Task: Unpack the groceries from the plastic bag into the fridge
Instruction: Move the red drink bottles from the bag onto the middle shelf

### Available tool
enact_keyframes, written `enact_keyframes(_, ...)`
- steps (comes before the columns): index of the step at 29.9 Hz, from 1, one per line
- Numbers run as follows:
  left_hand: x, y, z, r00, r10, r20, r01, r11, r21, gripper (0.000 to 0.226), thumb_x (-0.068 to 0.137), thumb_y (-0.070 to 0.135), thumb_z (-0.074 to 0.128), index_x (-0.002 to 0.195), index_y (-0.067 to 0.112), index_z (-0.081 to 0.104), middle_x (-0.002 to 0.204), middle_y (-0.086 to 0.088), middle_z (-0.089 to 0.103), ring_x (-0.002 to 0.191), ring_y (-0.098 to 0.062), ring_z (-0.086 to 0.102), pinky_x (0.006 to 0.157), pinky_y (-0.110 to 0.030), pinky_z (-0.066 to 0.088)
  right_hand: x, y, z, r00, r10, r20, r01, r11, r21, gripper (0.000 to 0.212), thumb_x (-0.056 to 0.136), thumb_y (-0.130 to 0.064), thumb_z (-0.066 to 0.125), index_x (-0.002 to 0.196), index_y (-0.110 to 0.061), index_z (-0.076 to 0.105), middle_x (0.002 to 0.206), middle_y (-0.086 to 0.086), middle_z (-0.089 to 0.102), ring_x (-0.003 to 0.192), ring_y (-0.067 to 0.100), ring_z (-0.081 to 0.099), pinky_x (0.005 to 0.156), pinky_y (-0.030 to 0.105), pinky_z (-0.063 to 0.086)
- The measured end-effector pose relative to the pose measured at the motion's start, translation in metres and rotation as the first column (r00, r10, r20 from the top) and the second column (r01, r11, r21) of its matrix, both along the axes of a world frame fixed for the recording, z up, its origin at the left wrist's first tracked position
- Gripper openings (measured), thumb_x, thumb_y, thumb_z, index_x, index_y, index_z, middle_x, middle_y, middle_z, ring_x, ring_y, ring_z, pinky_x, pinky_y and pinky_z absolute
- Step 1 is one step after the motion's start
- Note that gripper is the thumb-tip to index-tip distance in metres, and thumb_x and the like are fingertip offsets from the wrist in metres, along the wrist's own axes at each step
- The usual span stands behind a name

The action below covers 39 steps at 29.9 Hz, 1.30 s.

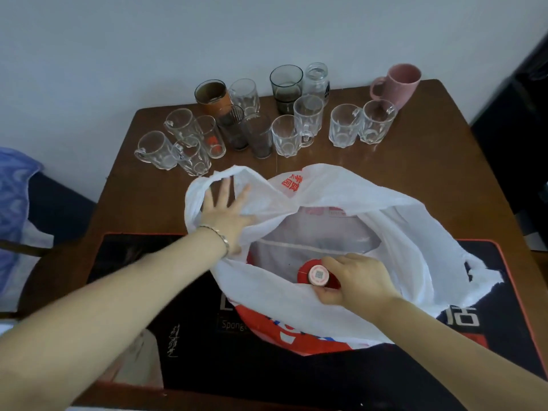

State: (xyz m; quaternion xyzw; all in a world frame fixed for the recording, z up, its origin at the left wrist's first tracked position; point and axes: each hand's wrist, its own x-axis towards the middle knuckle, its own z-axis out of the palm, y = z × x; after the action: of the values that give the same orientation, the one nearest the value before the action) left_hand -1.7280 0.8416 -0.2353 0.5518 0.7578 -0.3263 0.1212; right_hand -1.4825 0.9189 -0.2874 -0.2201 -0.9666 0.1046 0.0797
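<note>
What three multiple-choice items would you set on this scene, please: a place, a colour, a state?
1. Where is the red-topped bottle? A. among the glasses B. inside the plastic bag C. on the chair
2. What colour is the ceramic mug? A. pink B. green C. yellow
3. What is the right hand doing? A. lying flat on the table B. lifting a glass C. gripping the bottle's top
Answers: 1 B, it stands in the bag's open mouth; 2 A, the mug is plainly pink; 3 C, fingers curl round the cap.
</note>
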Motion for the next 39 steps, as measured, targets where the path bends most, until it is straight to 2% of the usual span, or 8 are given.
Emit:
enact_keyframes(5,-0.019,-0.005,-0.010,0.851,0.257,0.457,-0.309,0.950,0.042,0.064,0.089,0.041,0.053,0.143,0.038,0.020,0.144,-0.011,0.032,0.110,-0.031,0.050,0.085,-0.037,0.040,-0.002,-0.003,0.000,0.999,0.007,0.049,-0.009,1.000,0.025,0.042,0.069,-0.050,0.042,0.090,-0.025,0.069,0.056,-0.006,0.063,0.047,0.016,0.060,0.033,0.024,0.042)
enact_keyframes(14,-0.038,-0.027,-0.019,0.699,0.652,0.294,-0.715,0.637,0.288,0.042,0.096,0.030,0.034,0.135,0.015,0.030,0.131,-0.018,0.037,0.114,-0.037,0.043,0.084,-0.042,0.035,-0.004,0.002,0.002,0.995,0.091,0.034,-0.089,0.994,-0.056,0.040,0.069,-0.050,0.044,0.095,-0.030,0.067,0.062,-0.010,0.065,0.051,0.013,0.061,0.037,0.023,0.045)
enact_keyframes(17,-0.024,-0.032,-0.027,0.876,0.470,0.111,-0.479,0.815,0.326,0.046,0.092,0.041,0.045,0.127,0.011,0.048,0.141,-0.009,0.026,0.123,-0.032,0.030,0.102,-0.042,0.029,-0.004,0.002,0.004,0.995,0.076,0.068,-0.071,0.995,-0.072,0.041,0.070,-0.051,0.044,0.099,-0.031,0.065,0.066,-0.009,0.067,0.054,0.012,0.063,0.039,0.025,0.049)
enact_keyframes(20,-0.010,-0.030,-0.033,0.994,0.070,0.083,-0.103,0.860,0.500,0.028,0.057,0.010,0.082,0.082,0.008,0.070,0.118,-0.011,0.058,0.103,-0.030,0.049,0.087,-0.039,0.048,-0.005,0.001,0.007,0.992,0.054,0.115,-0.048,0.997,-0.055,0.042,0.069,-0.052,0.043,0.099,-0.032,0.064,0.068,-0.009,0.068,0.056,0.013,0.064,0.039,0.025,0.048)
enact_keyframes(23,0.000,-0.031,-0.036,0.955,0.146,0.259,-0.246,0.876,0.415,0.026,0.073,0.010,0.073,0.097,0.007,0.066,0.102,-0.009,0.064,0.092,-0.025,0.060,0.077,-0.031,0.050,-0.005,0.002,0.011,0.988,0.053,0.144,-0.041,0.996,-0.081,0.043,0.071,-0.053,0.046,0.104,-0.032,0.064,0.077,-0.011,0.071,0.065,0.016,0.067,0.047,0.026,0.052)
enact_keyframes(25,0.001,-0.033,-0.040,0.828,0.403,0.389,-0.548,0.727,0.413,0.025,0.092,0.027,0.050,0.108,0.010,0.058,0.098,-0.005,0.062,0.089,-0.022,0.058,0.075,-0.030,0.045,-0.004,0.000,0.014,0.987,0.058,0.149,-0.046,0.996,-0.082,0.044,0.071,-0.052,0.052,0.108,-0.031,0.064,0.083,-0.011,0.072,0.071,0.017,0.069,0.052,0.027,0.053)
enact_keyframes(33,0.018,-0.024,-0.049,0.470,0.679,0.564,-0.876,0.439,0.201,0.062,0.064,0.066,0.066,0.110,0.026,0.055,0.101,0.001,0.061,0.101,-0.025,0.059,0.086,-0.037,0.048,-0.003,0.001,0.024,0.969,0.095,0.228,-0.044,0.974,-0.221,0.051,0.087,-0.053,0.047,0.134,-0.036,0.039,0.124,-0.011,0.060,0.111,0.016,0.056,0.091,0.027,0.049)
enact_keyframes(39,0.062,-0.042,-0.039,0.614,0.376,0.694,-0.757,0.528,0.385,0.066,0.058,0.027,0.084,0.115,0.028,0.050,0.110,0.007,0.057,0.110,-0.015,0.051,0.096,-0.035,0.047,-0.003,0.002,0.018,0.967,0.109,0.231,-0.057,0.974,-0.220,0.049,0.088,-0.054,0.044,0.133,-0.035,0.038,0.118,-0.009,0.063,0.107,0.016,0.058,0.089,0.029,0.050)
